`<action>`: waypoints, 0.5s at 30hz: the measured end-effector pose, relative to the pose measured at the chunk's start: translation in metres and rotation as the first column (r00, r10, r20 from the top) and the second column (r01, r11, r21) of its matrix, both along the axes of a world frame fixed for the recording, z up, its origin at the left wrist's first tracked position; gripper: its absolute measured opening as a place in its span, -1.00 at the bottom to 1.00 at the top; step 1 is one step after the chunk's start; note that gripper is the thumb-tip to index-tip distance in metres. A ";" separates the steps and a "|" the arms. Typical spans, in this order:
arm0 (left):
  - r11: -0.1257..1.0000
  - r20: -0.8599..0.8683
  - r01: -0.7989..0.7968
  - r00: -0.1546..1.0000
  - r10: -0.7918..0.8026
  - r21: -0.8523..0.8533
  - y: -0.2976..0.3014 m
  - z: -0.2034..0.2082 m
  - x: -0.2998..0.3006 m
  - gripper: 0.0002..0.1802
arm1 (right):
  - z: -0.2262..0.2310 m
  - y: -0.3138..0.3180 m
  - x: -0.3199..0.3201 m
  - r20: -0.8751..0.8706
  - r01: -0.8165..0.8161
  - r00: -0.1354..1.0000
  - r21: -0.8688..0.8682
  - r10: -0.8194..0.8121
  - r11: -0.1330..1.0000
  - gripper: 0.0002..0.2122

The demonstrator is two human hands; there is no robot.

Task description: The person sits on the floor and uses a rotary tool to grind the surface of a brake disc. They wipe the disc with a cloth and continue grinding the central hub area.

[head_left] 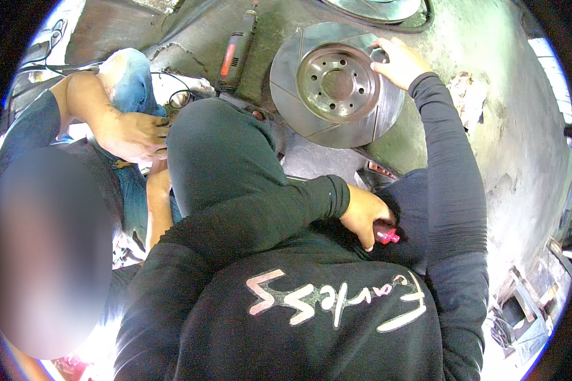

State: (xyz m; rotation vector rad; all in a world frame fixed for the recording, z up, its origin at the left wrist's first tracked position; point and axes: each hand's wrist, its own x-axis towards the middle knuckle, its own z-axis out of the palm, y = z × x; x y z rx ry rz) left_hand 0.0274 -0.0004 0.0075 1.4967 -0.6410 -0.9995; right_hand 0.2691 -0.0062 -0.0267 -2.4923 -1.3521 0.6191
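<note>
Brake disc [337, 86] is lying flat on the grimy floor [489, 127], hub face up, so its axis points straight up at the camera. Right hand [397, 63] rests spread open on the disc's far rim, probably steadying it. Left hand [365, 216], nearer than the disc, is curled around a small pink thing [388, 236], tip pointing right.

The left hand [365, 214] is closing around a small pink object [388, 236], hiding most of it, so its kind is staying unclear. A second brake disc [378, 7] is running off the top edge. A co-worker's face is showing blurred.
</note>
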 end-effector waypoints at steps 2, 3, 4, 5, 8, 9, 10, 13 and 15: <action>1.000 -0.002 -0.014 1.000 0.014 -0.001 0.000 0.001 0.000 -0.31 | 0.003 -0.001 0.000 -0.008 0.006 1.000 -0.017 -0.006 1.000 -0.54; 1.000 -0.021 -0.015 1.000 0.015 0.004 0.001 0.003 0.000 -0.31 | 0.003 0.000 -0.001 -0.014 0.007 1.000 -0.020 -0.007 1.000 -0.53; 1.000 -0.040 -0.017 0.999 0.017 0.009 0.002 0.004 0.000 -0.32 | 0.004 0.000 -0.002 -0.019 0.007 1.000 -0.023 -0.008 1.000 -0.53; 1.000 -0.029 -0.020 0.999 0.021 0.006 0.002 0.004 0.001 -0.33 | 0.005 0.001 -0.002 -0.025 0.008 1.000 -0.026 -0.009 1.000 -0.53; 1.000 -0.016 -0.021 1.000 0.021 -0.018 -0.002 -0.001 -0.002 -0.34 | -0.001 0.001 0.000 -0.040 0.009 0.999 -0.001 -0.009 1.000 -0.53; 1.000 -0.020 -0.018 1.000 0.018 -0.015 0.000 0.001 -0.001 -0.35 | 0.002 0.001 -0.003 0.024 -0.007 1.000 0.011 0.007 1.000 -0.54; 1.000 -0.024 -0.016 1.000 0.016 -0.012 0.002 0.003 0.001 -0.35 | 0.004 0.001 -0.007 0.088 -0.024 0.996 0.022 0.022 0.999 -0.55; 1.000 -0.044 -0.001 0.999 0.000 -0.005 0.002 0.006 0.002 -0.35 | 0.013 0.009 -0.021 0.218 -0.116 0.972 0.111 0.090 0.987 -0.61; 1.000 -0.027 0.005 1.000 -0.005 0.005 0.001 0.005 0.002 -0.35 | 0.014 0.019 -0.031 0.179 -0.198 0.969 0.138 0.173 0.970 -0.66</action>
